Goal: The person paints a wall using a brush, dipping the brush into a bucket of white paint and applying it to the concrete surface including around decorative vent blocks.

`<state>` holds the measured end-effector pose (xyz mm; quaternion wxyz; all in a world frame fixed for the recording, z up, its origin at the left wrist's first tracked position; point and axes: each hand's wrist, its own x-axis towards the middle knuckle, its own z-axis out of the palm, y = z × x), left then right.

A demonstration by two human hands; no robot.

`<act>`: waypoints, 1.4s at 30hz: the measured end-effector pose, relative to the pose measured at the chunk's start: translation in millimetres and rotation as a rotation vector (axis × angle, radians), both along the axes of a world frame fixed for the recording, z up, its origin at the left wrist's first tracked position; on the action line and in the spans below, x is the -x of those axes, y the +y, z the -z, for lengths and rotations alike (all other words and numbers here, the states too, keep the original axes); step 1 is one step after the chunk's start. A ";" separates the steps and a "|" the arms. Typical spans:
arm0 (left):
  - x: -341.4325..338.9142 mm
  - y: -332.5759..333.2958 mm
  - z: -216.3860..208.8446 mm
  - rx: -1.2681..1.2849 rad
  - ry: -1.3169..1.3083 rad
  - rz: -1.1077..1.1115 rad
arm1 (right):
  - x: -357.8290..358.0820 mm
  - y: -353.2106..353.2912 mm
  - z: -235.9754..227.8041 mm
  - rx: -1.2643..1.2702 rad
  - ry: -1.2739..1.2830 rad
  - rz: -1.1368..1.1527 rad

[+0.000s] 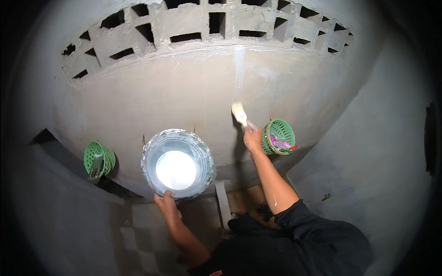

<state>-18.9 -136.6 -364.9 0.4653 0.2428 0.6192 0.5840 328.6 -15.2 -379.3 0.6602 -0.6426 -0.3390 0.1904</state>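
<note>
My right hand (252,138) is closed around the handle of a paintbrush (239,113), its pale bristles up against or just off the wall (152,99); I cannot tell which. Above the brush a streak of wet white paint (239,66) runs down from the vent blocks. With my left hand (168,204) I grip the near rim of a round, paint-smeared bucket (206,154). White paint (176,169) covers the middle of its bottom. A white smear marks my right forearm.
A green basket (281,131) with pink and red items hangs close to my right hand. Another green basket (108,158) hangs at the left, holding a grey object. Vent blocks (186,20) with openings span the wall's top. Checkered floor tiles (145,218) lie below.
</note>
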 end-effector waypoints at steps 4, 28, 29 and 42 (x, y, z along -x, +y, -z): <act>14.4 -8.1 10.2 -0.103 -0.040 -0.054 | -8.8 -11.4 15.5 0.184 0.130 -0.052; 35.5 -2.5 67.1 -0.120 -0.102 -0.206 | 93.1 29.9 117.0 0.397 -0.759 -0.333; 30.3 -2.9 67.1 -0.130 -0.099 -0.181 | 83.3 35.7 133.3 0.398 -0.742 -0.364; 58.6 -22.9 60.7 -0.107 -0.068 -0.298 | 46.0 28.7 -111.6 -0.347 -0.673 0.261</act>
